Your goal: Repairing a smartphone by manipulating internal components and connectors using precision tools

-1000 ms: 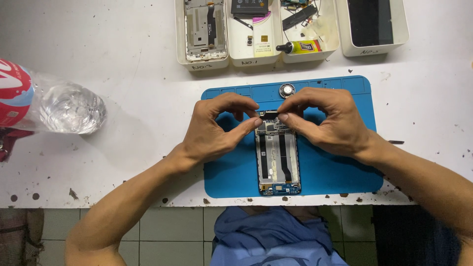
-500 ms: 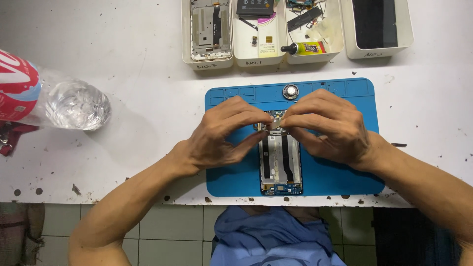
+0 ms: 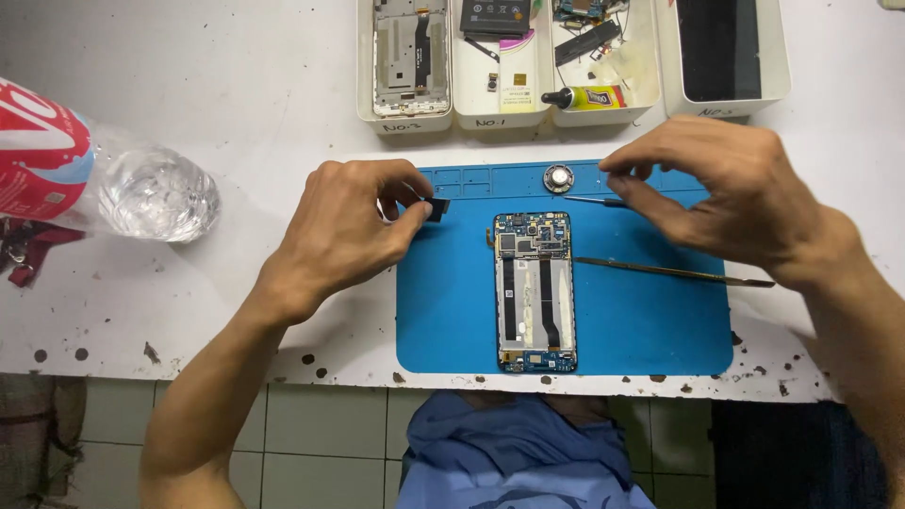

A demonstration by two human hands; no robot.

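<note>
Blue work mat (image 3: 452, 320) on the white table (image 3: 236, 104), bearing an opened phone (image 3: 534, 290) at its centre. Left hand (image 3: 349, 231) pinches a small black part (image 3: 439, 209) over the mat's far-left corner. Right hand (image 3: 716, 193), fingers loosely curled and holding nothing, hovers above thin metal tools (image 3: 674, 272) right of the phone.

The bottle (image 3: 85, 170) runs off the left edge, and the trays (image 3: 566, 66) are cut by the top edge. The small dark part (image 3: 438, 209) in the left hand (image 3: 349, 236) is half hidden by fingers.

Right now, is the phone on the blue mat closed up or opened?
Opened: the phone lies flat on the blue mat with its back off, circuit boards and ribbon cables exposed.
</note>
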